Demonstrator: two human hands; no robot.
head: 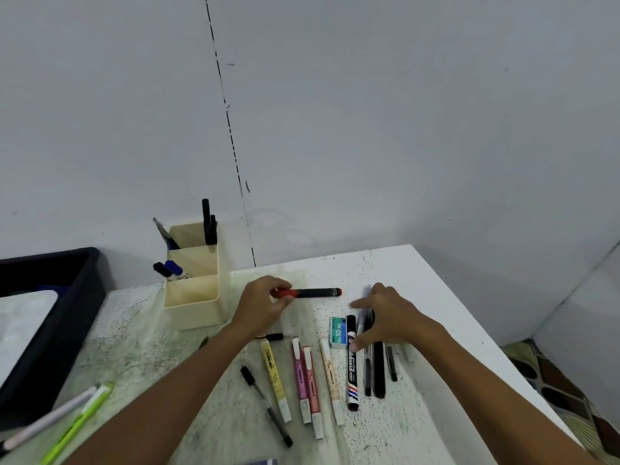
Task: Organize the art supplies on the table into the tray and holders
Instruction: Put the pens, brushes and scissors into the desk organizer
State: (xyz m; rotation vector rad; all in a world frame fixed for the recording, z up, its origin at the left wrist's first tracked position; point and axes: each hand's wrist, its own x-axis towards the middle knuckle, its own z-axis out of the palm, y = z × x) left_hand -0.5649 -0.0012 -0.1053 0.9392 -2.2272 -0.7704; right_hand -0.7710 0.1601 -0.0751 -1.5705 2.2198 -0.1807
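My left hand (263,303) grips a red-and-black marker (315,292) by its red end, held level just above the table. My right hand (385,317) lies over a bunch of pens, its fingers curled round a clear blue pen (361,318). Beside it lie a black whiteboard marker (351,364), black pens (379,370) and a green staples box (338,332). Yellow (275,380), pink (308,384) and peach (330,380) highlighters lie in a row in front of me. A cream three-tier holder (198,290) with several pens stands at the back left.
A dark tray (67,317) sits at the far left with a white thing inside. A green pen (80,421) and a white pen (50,421) lie near the front left. A thin black pen (265,404) lies by the highlighters. The table's right edge drops to a patterned floor (553,380).
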